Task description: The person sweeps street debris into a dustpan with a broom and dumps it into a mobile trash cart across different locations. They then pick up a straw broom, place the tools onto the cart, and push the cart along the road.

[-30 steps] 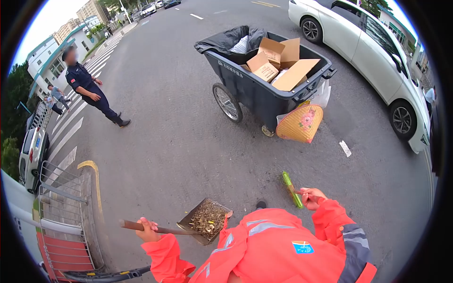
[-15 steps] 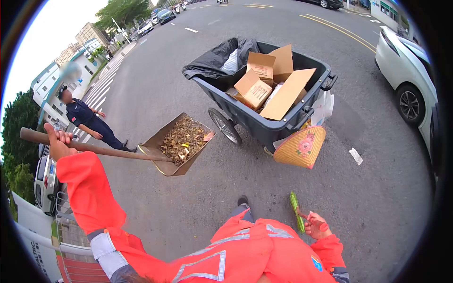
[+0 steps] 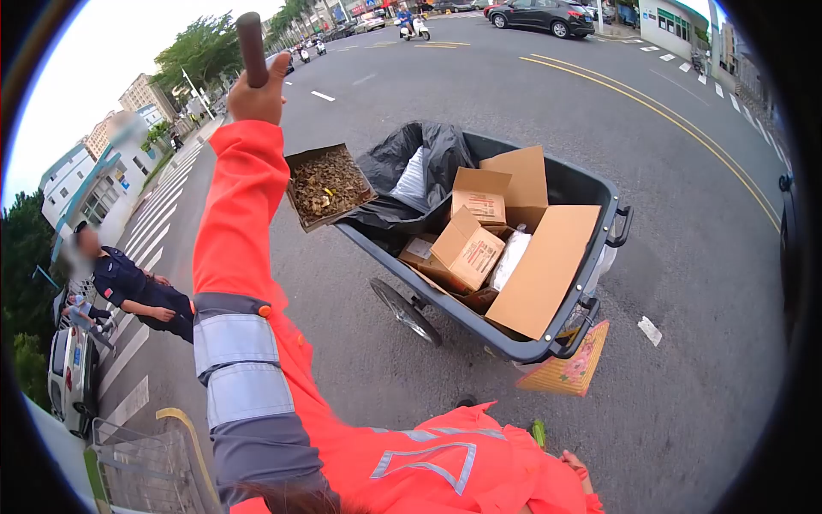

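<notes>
- Head view: our left hand [image 3: 257, 98] has a fist round the handle [image 3: 252, 50], top end up; the dustpan [image 3: 339, 215] of leaves [image 3: 327, 178] sits right of that forearm, by the cart [image 3: 521, 349]'s black bag [image 3: 438, 146]
- Our right hand [image 3: 575, 465] is way farther off, can't tell its grip

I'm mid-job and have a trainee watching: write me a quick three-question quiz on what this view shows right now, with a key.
1. Multiple choice: what does the left hand grip?
A) A brown handle
B) A cardboard flap
C) A drink bottle

2. True or false: the pan is empty.

3. Short answer: which end of the cart is the pan nearer, the one with the black plastic bag or the one with the woven hat?

Key: 1: A. 2: False; dry brown debris covers much of it. 3: The end with the black plastic bag.
</notes>
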### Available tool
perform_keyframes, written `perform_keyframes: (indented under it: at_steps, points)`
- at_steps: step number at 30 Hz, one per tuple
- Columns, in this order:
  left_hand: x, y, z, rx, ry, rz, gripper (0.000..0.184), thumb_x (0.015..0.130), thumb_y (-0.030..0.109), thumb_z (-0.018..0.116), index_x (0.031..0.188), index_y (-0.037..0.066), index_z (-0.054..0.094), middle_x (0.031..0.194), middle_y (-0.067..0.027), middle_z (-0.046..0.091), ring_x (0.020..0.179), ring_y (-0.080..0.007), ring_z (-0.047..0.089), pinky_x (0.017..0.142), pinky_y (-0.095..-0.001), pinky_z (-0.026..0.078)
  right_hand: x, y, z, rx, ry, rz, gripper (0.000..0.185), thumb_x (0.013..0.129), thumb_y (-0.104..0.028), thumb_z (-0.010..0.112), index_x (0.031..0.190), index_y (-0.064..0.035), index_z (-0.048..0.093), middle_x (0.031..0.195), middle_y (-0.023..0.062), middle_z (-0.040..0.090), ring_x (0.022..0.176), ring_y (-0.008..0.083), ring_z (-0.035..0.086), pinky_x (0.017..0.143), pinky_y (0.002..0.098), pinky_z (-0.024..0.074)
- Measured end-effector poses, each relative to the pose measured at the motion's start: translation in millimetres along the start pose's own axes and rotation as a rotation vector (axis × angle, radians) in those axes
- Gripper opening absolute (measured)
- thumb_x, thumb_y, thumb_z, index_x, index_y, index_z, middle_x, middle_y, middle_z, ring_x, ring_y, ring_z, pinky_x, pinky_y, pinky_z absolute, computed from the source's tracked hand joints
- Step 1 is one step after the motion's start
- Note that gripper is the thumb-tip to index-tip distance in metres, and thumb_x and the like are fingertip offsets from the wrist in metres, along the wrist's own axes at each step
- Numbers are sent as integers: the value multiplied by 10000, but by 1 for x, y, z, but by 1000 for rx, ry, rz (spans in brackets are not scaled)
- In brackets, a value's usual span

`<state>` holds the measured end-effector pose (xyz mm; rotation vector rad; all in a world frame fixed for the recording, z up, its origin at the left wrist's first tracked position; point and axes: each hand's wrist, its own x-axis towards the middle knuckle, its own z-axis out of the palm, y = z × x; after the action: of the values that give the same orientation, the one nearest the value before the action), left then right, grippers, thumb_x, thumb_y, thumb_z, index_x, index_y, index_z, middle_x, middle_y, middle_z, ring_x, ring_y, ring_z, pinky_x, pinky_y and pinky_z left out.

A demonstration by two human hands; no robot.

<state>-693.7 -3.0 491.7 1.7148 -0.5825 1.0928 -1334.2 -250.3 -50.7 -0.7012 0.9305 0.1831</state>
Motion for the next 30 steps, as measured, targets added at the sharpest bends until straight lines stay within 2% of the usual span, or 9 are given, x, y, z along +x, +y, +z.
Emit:
perform_keyframes:
  at_steps: [2,4,5,7,10,16,23,27,30]
  points:
    - [-31,-39,60,65,-210,243,406,738,379,714,663,10,562,491,-36,469,464,-109,401,468,-284,379,2,-13,35,-24,118,-45,352,868,-362,507,756,-34,571,680,72,609,600,188,561,587,319,453]
    - [-74,-76,108,29,-573,240,317,749,307,711,700,26,573,532,-94,465,501,-136,390,495,-312,387,4,-26,63,-39,175,-23,347,867,-357,506,758,-33,569,680,72,607,599,187,560,584,317,452]
    - [-98,-100,126,-18,-720,231,275,743,267,706,698,31,571,567,-123,522,493,-207,465,512,-338,403,5,-30,72,-40,188,-11,345,866,-354,506,758,-33,568,680,73,606,598,187,559,583,316,452]
    - [-134,-144,149,92,-1054,438,229,746,233,648,642,51,554,642,-159,576,637,-349,570,561,-399,438,7,-35,84,-43,205,16,341,865,-350,505,759,-31,567,680,73,604,597,186,558,580,314,451]
    - [-186,-182,162,-8,-1195,493,360,796,369,602,613,63,555,630,-152,573,633,-356,563,583,-430,435,6,-35,91,-39,231,56,334,862,-343,504,761,-30,564,679,74,601,595,185,555,577,311,450]
    - [-219,-197,174,73,-1401,542,332,820,379,546,673,84,588,672,-133,592,685,-334,581,648,-423,454,5,-32,97,-52,260,110,321,858,-328,502,765,-26,559,679,77,595,591,184,551,569,305,447]
    - [-188,-151,147,93,-1158,624,304,786,318,617,611,78,554,570,-113,544,597,-317,561,570,-419,441,19,-33,84,-113,167,129,306,853,-312,499,769,-22,553,678,79,588,587,182,546,561,298,444]
    - [-140,-108,101,86,-761,634,282,737,239,689,589,59,531,568,-127,541,543,-313,546,497,-393,414,25,-36,62,-180,75,135,298,850,-303,498,772,-20,549,677,80,585,584,181,543,556,294,443]
    - [-114,-70,41,124,-488,450,265,733,212,704,610,41,542,552,-129,533,492,-297,508,479,-361,401,31,-46,46,-255,-3,139,292,848,-295,497,773,-18,546,677,81,582,582,180,541,552,291,441]
